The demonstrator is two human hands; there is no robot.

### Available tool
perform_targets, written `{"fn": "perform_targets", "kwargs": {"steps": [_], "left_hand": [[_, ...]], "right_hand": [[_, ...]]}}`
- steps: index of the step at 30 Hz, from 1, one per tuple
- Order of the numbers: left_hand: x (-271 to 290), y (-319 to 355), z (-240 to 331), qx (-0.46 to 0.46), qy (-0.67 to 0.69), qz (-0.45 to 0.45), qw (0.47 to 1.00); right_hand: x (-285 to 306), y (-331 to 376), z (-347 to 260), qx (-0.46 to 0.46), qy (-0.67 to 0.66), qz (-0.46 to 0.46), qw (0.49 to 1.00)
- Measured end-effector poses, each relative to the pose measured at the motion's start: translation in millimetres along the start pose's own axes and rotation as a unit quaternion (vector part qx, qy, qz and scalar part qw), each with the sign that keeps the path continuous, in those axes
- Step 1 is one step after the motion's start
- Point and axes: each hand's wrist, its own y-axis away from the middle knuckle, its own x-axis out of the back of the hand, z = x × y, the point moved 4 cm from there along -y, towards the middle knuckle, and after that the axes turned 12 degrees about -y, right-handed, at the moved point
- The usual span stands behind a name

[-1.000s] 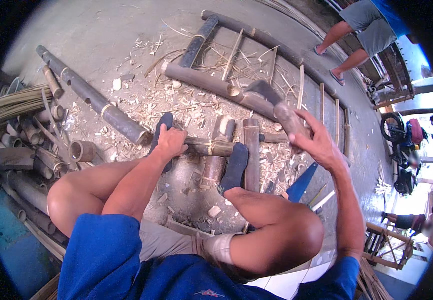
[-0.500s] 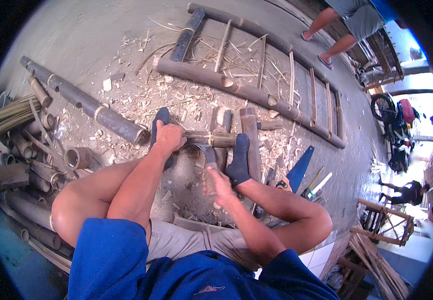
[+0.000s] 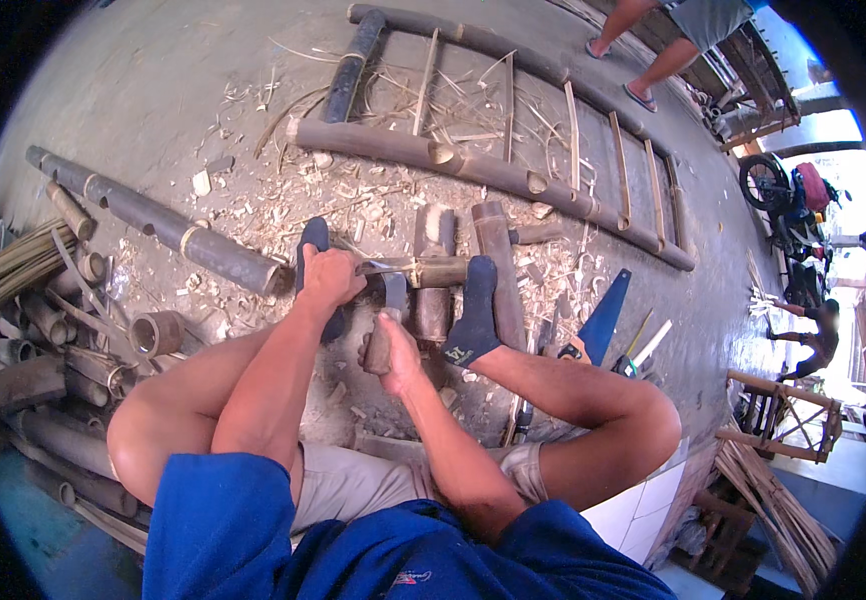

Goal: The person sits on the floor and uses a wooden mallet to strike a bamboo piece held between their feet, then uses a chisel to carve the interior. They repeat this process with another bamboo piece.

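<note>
Wood chips [image 3: 253, 205] litter the concrete floor [image 3: 153, 80] just beyond the fingers; a long bamboo pole [image 3: 153, 222] lies out past the left hand's knuckles, a bamboo ladder frame [image 3: 513, 170] farther ahead, a blue saw [image 3: 601, 318] off to the right hand's side, bamboo offcuts [image 3: 33, 330] stacked well left. Two socked feet [image 3: 473, 315] brace upright bamboo blocks [image 3: 435, 270] right beside the fingers, crowding the work. Another person's legs [image 3: 673, 50] stand far off at top. Since half a second ago the right hand has closed on the knife handle and sits nearer the piece; a second ago it was stretched out to the right. Left hand [image 3: 331, 278] has fingers wrapped tight around a short bamboo piece [image 3: 423, 270], tan, lying crosswise over the blocks, between the feet. Right hand [image 3: 393, 350] fingers curled tight around a chopping knife [image 3: 385, 315], its blade up against the piece just under the left fingers.
</note>
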Motion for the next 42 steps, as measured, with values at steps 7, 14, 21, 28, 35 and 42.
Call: {"fn": "perform_targets", "kwargs": {"steps": [7,14,21,28,35,42], "left_hand": [[7,2,5,-0.009,0.016,0.000,1.000],[-6,11,16,-0.053,-0.035,-0.064,0.996],[55,1,29,-0.042,0.115,-0.056,0.991],[153,-1,90,-0.127,0.113,0.049,0.984],[178,2,93,-0.049,0.456,0.359,0.813],[-13,-8,85,0.305,0.609,-0.001,0.732]], "right_hand": [[-5,-23,-7,0.071,0.119,0.019,0.990],[-1,-17,-22,0.059,0.022,-0.002,0.998],[3,4,-60,0.166,0.278,0.056,0.945],[-27,38,-129,0.327,0.661,0.163,0.655],[-15,36,-204,0.337,0.324,0.055,0.882],[68,100,-240,0.317,-0.294,0.018,0.902]]}}
